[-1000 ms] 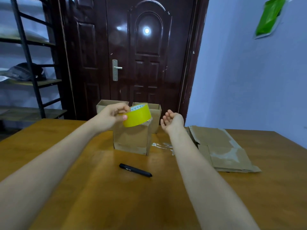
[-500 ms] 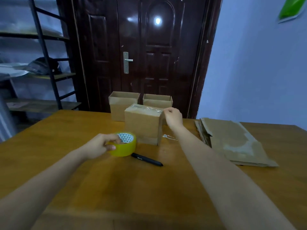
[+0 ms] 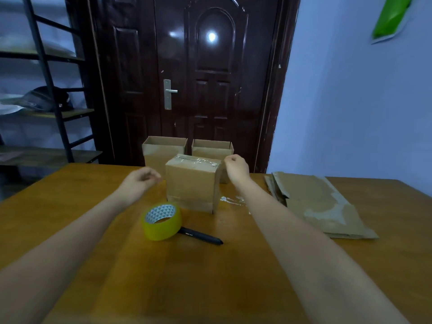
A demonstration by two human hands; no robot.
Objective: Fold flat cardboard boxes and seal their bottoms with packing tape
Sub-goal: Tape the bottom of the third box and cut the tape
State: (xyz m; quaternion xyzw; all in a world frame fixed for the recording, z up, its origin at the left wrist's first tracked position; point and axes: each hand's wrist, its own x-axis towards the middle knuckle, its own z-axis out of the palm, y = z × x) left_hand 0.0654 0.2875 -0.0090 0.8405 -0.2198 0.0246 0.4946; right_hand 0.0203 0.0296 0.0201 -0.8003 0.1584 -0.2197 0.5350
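A folded cardboard box [image 3: 190, 183] stands on the wooden table [image 3: 93, 265], with clear tape along its top seam. My left hand [image 3: 140, 181] hovers just left of the box, blurred, its fingers loosely curled and holding nothing. My right hand [image 3: 236, 168] is at the box's top right corner with its fingers curled; I see nothing in it. The yellow tape roll [image 3: 161, 222] lies on the table in front of the box, free of both hands. A stack of flat cardboard boxes [image 3: 315, 202] lies to the right.
Two open-topped cardboard boxes [image 3: 163, 150] [image 3: 211, 148] stand behind the taped one at the table's far edge. A black pen [image 3: 201, 236] lies beside the tape roll. A scrap of clear tape [image 3: 231, 199] sticks to the table. A dark door [image 3: 198, 90] and a metal shelf [image 3: 46, 113] are beyond.
My left hand lowered the tape roll from above the box to the table, let go of it and moved up toward the box. My right hand went to the box's top right corner.
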